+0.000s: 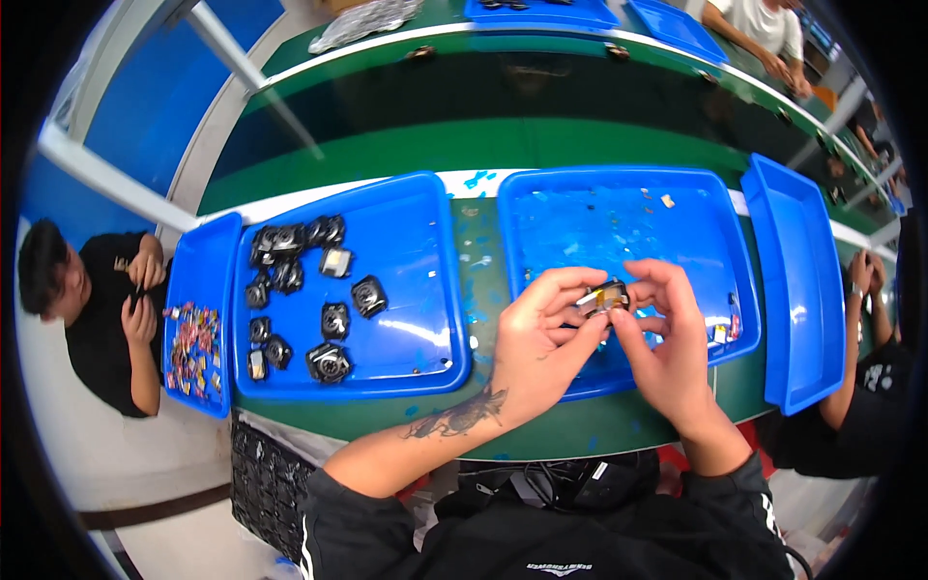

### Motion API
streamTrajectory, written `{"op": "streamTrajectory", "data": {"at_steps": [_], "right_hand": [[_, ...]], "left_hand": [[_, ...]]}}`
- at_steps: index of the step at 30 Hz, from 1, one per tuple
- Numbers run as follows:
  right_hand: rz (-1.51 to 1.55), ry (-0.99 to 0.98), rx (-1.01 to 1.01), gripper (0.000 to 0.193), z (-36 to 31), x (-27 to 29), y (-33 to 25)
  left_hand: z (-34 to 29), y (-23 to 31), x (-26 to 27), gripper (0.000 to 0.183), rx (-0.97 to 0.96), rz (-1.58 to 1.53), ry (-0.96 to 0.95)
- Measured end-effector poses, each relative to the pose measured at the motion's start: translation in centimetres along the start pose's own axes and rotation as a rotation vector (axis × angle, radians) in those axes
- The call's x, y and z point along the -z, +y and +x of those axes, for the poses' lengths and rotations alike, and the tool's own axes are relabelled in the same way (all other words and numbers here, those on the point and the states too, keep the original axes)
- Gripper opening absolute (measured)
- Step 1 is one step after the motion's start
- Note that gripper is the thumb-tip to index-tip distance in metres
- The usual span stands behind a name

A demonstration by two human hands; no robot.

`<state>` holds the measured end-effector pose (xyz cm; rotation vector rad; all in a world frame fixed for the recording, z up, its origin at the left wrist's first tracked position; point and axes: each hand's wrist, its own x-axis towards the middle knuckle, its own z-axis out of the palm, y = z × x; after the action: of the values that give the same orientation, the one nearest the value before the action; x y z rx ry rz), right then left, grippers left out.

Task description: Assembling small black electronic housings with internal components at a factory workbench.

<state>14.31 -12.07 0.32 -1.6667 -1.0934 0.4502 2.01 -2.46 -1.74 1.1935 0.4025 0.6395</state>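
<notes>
Over the near part of the right-hand blue tray (541, 184), I hold a small black watch-like casing (609, 298) with a brownish, shiny face. My left hand (546, 324) pinches it from the left, thumb and fingers closed on its edge. From the other side my right hand (667, 338) grips it too, its thumb against the near edge. My fingers cover part of the casing. In the left-hand blue tray (411, 222) lie several similar black casings (333, 321), some piled at its far left corner; a few show a pale square face.
Blue film scraps and small parts (720, 333) lie in the right-hand tray. A narrow blue tray (198, 242) at far left holds many small colourful parts (193, 338); another narrow tray (797, 290) stands at right. Beyond runs a green conveyor belt (387, 145). People sit on both sides.
</notes>
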Motion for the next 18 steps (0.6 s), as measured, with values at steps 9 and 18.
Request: {"op": "streamTrajectory", "data": {"at_steps": [9,18], "right_hand": [[-0.187,-0.087,0.061,0.045,16.3,6.5,4.3],[-0.415,-0.008,-0.386,0.047,24.4,6.3,12.3]], "left_hand": [[-1.4,5.8,8.4,0.041,-0.491,1.508,-0.037],[-4.6,8.0,12.1,0.038,0.092,1.923,0.131]]}}
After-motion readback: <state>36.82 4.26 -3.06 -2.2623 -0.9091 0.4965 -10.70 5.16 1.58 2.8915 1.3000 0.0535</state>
